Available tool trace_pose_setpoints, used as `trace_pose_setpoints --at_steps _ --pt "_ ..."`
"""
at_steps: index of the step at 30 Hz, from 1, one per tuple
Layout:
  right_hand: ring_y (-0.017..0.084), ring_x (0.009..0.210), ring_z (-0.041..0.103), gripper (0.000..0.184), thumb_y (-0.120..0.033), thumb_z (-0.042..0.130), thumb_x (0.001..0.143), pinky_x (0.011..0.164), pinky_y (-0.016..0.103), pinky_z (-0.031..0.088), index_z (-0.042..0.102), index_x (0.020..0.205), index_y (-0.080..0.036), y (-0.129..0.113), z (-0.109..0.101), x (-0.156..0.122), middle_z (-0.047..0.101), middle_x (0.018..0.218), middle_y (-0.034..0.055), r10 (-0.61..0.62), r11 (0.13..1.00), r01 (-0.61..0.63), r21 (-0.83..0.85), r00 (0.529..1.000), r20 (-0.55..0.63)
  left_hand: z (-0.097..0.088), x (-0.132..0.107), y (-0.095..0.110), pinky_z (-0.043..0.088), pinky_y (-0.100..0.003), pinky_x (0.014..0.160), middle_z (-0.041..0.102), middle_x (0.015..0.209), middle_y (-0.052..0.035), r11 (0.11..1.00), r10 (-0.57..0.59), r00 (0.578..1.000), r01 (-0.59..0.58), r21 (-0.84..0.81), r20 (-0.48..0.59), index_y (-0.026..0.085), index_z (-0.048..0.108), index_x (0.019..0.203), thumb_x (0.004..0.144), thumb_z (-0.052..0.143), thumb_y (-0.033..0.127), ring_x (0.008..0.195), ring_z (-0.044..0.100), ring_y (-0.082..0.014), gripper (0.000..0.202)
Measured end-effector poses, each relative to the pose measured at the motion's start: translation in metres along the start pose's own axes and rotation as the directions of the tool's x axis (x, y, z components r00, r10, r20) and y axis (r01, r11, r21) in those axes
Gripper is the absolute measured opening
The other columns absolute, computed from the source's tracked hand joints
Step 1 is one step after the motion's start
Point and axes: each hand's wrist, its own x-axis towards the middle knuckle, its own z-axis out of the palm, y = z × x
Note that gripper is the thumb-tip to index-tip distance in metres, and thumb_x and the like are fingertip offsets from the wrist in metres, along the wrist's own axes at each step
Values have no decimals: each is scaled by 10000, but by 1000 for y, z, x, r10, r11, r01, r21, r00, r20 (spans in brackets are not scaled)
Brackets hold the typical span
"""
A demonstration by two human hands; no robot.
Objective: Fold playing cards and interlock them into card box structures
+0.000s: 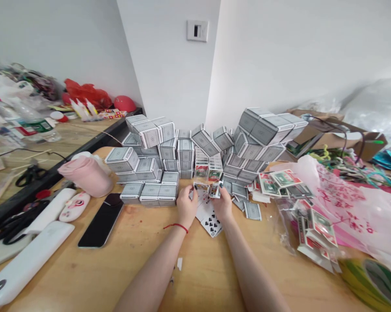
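My left hand (186, 205), with a red cord at the wrist, pinches a playing card (201, 186) at its edge. Opposite it, my right hand (223, 204) closes on another playing card (216, 190), which looks bent. Loose playing cards (212, 222) lie face up on the table between my forearms, a ten of spades on top. Just beyond my hands, grey-backed blocks of folded cards are stacked in a left pile (151, 190) and a right pile (262, 126). A few grey-backed cards (253, 210) lie right of my right hand.
A phone (101, 223), a pink cloth roll (86, 175) and a white elongated device (33, 262) are on the left. To the right are opened card boxes (319, 227), a pink-and-white plastic bag (341, 195) and a tape roll (374, 279). A wall (169, 65) stands behind.
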Motion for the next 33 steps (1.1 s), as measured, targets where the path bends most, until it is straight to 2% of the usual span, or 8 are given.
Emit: trace_pose_setpoints --at_steps 4,8,13,17,22,27,30,33 --pt "141 646 524 99 -295 613 679 553 259 401 553 673 -216 -2 2 -2 594 732 -13 -1 1000 2 -28 1000 23 -1 0 1 464 -283 706 626 821 -46 996 21 997 -15 -89 70 180 557 886 772 503 227 761 587 -153 135" --pt "119 584 487 157 -282 635 660 558 252 391 503 622 -206 -4 3 -3 543 638 -39 -23 999 24 -37 999 29 -4 1 6 467 -261 694 608 810 -25 981 118 978 -88 -173 171 184 535 845 743 531 205 735 578 -131 104" --pt "103 542 453 194 -287 651 638 539 234 363 484 602 -196 -2 1 -1 510 592 -51 -36 996 36 -85 999 6 -8 0 16 449 -309 796 570 919 -53 953 280 932 -241 -183 231 184 527 753 712 544 171 921 537 -169 46" --pt "101 541 440 196 -283 643 652 541 228 350 477 589 -199 -2 0 -1 492 577 -54 -29 994 33 -104 999 42 -9 -1 19 420 -362 878 519 1086 -82 946 319 907 -290 -144 273 184 516 681 687 552 143 1024 504 -197 55" --pt "101 517 409 216 -301 648 645 515 227 334 467 581 -201 -5 3 -3 451 553 -52 -17 990 24 -138 999 51 -10 -3 18 421 -379 889 486 1186 -87 942 333 893 -303 -141 303 184 516 672 675 536 106 1056 497 -207 81" --pt "98 546 417 227 -280 657 649 530 223 331 460 573 -197 -7 4 -5 481 600 -52 -20 982 36 -185 996 84 -10 -4 17 464 -326 788 455 1171 -82 955 289 896 -243 -173 338 174 495 626 646 547 100 851 559 -159 93" --pt "94 555 423 224 -279 658 655 543 221 335 464 580 -195 -6 3 -4 484 608 -54 -19 981 36 -189 996 91 -9 -5 16 469 -296 705 425 1139 -74 966 247 904 -201 -165 349 164 471 583 607 551 81 688 532 -105 117" --pt "96 565 438 209 -288 662 651 560 224 351 478 612 -197 -5 3 -3 501 631 -51 -20 984 35 -175 996 85 -9 -6 15 460 -283 674 412 1092 -64 969 241 912 -205 -140 332 160 455 559 573 547 63 647 499 -90 135"
